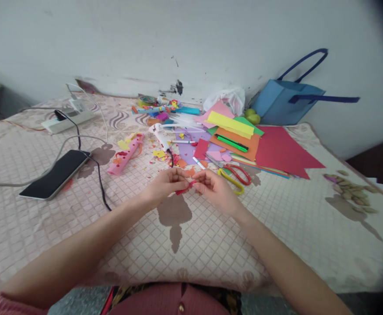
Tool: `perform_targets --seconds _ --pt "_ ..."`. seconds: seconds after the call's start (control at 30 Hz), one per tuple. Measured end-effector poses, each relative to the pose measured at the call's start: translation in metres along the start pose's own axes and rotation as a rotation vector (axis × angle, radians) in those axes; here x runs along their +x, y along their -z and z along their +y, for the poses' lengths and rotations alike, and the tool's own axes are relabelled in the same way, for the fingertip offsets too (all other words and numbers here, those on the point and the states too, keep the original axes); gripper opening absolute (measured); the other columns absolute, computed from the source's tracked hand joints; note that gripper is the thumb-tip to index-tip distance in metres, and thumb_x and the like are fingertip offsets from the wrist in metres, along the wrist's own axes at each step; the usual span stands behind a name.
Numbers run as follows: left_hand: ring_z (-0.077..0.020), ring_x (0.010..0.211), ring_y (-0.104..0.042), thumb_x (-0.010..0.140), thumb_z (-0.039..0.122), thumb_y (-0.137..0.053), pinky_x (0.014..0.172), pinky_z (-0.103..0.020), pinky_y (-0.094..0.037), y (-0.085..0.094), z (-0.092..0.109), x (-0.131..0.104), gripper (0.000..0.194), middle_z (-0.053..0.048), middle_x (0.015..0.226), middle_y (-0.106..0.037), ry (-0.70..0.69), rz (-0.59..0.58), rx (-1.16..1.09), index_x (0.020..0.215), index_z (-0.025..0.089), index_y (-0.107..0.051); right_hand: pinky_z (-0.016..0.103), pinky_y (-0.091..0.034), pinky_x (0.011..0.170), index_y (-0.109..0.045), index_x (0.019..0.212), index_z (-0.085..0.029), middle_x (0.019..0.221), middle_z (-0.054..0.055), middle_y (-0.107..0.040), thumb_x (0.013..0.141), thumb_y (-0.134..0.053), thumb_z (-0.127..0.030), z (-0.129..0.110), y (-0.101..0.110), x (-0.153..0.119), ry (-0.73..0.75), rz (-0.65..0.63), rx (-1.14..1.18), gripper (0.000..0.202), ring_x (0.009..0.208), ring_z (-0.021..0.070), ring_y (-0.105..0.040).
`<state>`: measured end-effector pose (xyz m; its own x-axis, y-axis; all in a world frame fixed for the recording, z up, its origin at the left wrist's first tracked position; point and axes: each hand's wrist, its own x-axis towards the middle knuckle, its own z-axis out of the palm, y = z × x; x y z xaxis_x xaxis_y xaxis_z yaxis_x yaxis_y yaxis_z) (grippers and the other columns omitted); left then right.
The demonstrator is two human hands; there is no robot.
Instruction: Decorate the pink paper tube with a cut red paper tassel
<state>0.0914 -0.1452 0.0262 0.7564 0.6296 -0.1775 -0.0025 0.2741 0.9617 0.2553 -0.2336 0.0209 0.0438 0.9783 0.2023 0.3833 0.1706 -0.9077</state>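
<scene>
Red strip (182,190) is hanging between the two hands, over the near part of the patterned tablecloth (211,245). Left hand (162,186) is pinching its left part between thumb and fingers; right hand (216,190) is gripping the right end with its fingertips. Scissors (244,173), red and yellow loops, are lying just beyond the right hand. White glue gun (160,136) is resting farther back, pink tube (126,155) lying to its left, phone (56,175) farther left.

Worn on the head, looks forward and down from close above the forearms (76,245), across the worktop (217,245) to the wall (112,39).
</scene>
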Motion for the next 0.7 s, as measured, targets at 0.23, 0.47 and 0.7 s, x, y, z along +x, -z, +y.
perform_targets --seconds 0.23,0.47,0.7 --pt "-0.0075 0.058 -0.054 0.069 0.020 -0.070 0.053 -0.020 -0.038 -0.0051 0.0029 -0.0032 0.025 0.002 0.066 -0.061 -0.057 0.032 0.064 0.089 0.013 -0.055 0.023 -0.044 0.052 -0.056 0.076 -0.018 0.062 -0.005 -0.054 0.080 -0.063 -0.034 -0.0028 -0.0028 0.0023 -0.223 -0.026 0.308 0.018 0.053 0.0084 -0.052" --pt "-0.0076 0.059 -0.055 0.067 0.020 -0.072 0.052 -0.020 -0.037 -0.0027 -0.0008 -0.0009 0.026 0.001 0.067 -0.062 0.011 0.011 0.007 0.086 0.012 -0.056 0.022 -0.043 0.052 -0.056 0.076 -0.018 0.063 -0.005 -0.054 0.080 -0.065 -0.033 0.0001 -0.0043 0.0016 -0.206 -0.057 0.387 0.018 0.054 0.0077 -0.051" --pt "-0.0066 0.056 -0.053 0.065 0.022 -0.076 0.052 -0.020 -0.036 -0.0027 -0.0021 -0.0012 0.029 0.001 0.066 -0.061 0.010 -0.009 -0.049 0.085 0.012 -0.057 0.022 -0.043 0.053 -0.056 0.076 -0.018 0.064 -0.005 -0.053 0.082 -0.064 -0.036 0.0030 -0.0059 0.0013 -0.222 -0.078 0.460 0.020 0.055 0.0079 -0.051"
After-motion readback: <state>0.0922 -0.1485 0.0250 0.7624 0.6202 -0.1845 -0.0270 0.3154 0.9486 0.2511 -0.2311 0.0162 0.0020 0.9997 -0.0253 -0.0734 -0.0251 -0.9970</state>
